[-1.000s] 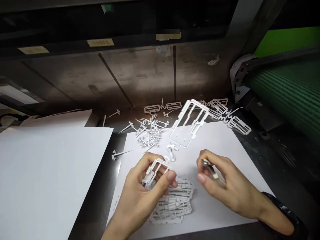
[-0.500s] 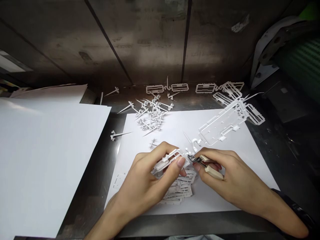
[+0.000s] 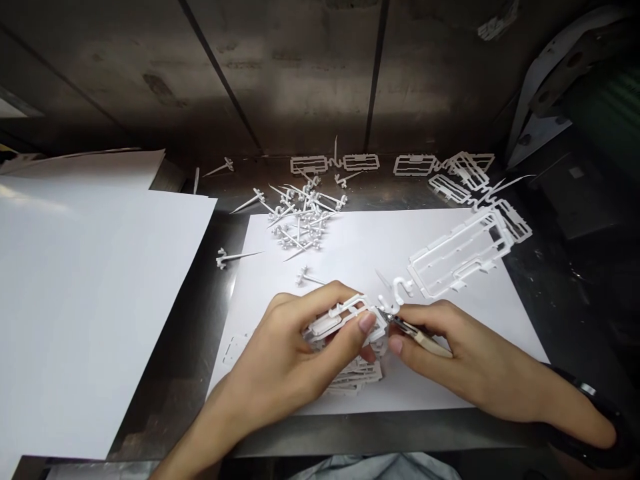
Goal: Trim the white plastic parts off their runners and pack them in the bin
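Observation:
My left hand (image 3: 300, 347) pinches one end of a white plastic frame part (image 3: 325, 323) between thumb and fingers. A curved runner (image 3: 400, 290) joins toward a second, larger-looking frame (image 3: 460, 253) that extends up to the right. My right hand (image 3: 450, 340) is wrapped round a pair of small nippers (image 3: 423, 337) with cream handles. Their jaws lie at the runner beside the left-hand frame; whether the plastic is cut through I cannot tell. Beneath my left hand lies a pile of similar white frames (image 3: 357, 377), partly hidden.
Several cut-off white runners (image 3: 300, 220) lie heaped at the back of a white paper sheet (image 3: 240, 287). More joined frames (image 3: 335, 163) rest against the metal wall behind. A stack of large white sheets (image 3: 100, 280) covers the left. Dark machinery (image 3: 565, 100) stands at right.
The nippers' handles have come closer together in my right hand. The far frame and curved runner have shifted slightly right, and the view has tilted a little.

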### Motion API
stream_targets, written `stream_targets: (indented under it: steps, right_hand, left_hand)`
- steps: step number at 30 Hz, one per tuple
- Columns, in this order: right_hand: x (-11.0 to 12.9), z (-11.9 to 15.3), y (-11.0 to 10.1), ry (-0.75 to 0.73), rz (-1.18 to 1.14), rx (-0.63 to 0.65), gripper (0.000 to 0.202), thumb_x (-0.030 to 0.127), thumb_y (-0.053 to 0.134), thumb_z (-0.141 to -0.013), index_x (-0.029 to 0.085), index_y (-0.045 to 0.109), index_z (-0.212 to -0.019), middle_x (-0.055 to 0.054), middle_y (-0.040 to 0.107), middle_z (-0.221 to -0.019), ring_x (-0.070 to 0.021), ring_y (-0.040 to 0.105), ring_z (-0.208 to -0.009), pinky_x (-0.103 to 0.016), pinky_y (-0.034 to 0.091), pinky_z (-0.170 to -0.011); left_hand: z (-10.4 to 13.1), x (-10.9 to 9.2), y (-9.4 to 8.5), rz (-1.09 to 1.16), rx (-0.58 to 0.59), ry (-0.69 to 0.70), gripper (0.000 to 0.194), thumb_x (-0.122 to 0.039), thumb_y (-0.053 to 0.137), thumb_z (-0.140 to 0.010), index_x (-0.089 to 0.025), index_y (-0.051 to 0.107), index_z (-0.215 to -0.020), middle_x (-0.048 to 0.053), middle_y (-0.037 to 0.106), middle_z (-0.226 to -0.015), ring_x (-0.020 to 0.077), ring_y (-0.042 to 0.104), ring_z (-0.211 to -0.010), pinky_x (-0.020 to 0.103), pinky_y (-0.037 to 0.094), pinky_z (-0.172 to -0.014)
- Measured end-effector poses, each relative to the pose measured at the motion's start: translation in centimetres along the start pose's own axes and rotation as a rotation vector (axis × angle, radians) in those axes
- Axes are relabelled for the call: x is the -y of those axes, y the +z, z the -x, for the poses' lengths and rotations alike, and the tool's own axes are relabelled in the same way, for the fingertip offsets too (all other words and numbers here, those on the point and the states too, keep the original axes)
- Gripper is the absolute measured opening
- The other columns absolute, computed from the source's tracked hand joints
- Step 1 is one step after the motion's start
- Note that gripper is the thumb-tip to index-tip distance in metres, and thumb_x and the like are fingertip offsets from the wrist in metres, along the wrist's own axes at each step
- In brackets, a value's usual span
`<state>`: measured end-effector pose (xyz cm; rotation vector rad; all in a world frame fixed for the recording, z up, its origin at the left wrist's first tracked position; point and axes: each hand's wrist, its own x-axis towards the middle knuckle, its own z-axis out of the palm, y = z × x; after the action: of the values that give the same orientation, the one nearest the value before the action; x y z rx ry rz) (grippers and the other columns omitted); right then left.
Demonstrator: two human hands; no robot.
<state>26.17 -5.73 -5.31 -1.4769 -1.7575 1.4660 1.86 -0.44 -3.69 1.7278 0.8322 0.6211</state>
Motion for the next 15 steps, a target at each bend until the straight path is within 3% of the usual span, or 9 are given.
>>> stream_targets:
  steps: [4, 9, 15]
  right_hand:
    - [0.03, 0.03, 0.01, -0.009, 0.011, 0.014, 0.026, 0.035, 0.063, -0.111, 0.023, 0.072, -0.09, 0.0, 0.066, -0.079, -0.0188, 0.058, -0.072, -0.028, 0.043, -0.059]
    - [-0.43, -0.18, 0.33, -0.004, 0.079, 0.014, 0.034, 0.032, 0.057, -0.114, 0.023, 0.057, -0.081, 0.004, 0.052, -0.071, -0.0154, 0.047, -0.065, -0.03, 0.037, -0.06]
    - [-0.51, -0.32, 0.44, -0.027, 0.096, -0.005, 0.029, 0.029, 0.057, -0.114, 0.024, 0.06, -0.086, 0.005, 0.063, -0.077, -0.0153, 0.056, -0.071, -0.03, 0.04, -0.067]
  left_hand:
    - [0.06, 0.06, 0.07, -0.001, 0.01, -0.013, 0.017, -0.02, 0.069, -0.11, -0.024, 0.077, -0.096, -0.009, 0.082, -0.086, 0.0103, 0.077, -0.08, 0.016, 0.055, -0.078]
    - [0.06, 0.19, 0.22, -0.049, -0.002, -0.012, 0.021, -0.026, 0.067, -0.112, -0.022, 0.076, -0.093, -0.007, 0.081, -0.085, 0.0116, 0.076, -0.078, 0.019, 0.054, -0.076]
    - [0.08, 0.38, 0.11, -0.128, 0.018, -0.009, 0.023, -0.031, 0.065, -0.114, -0.022, 0.073, -0.094, -0.008, 0.076, -0.083, 0.0091, 0.071, -0.074, 0.02, 0.052, -0.071]
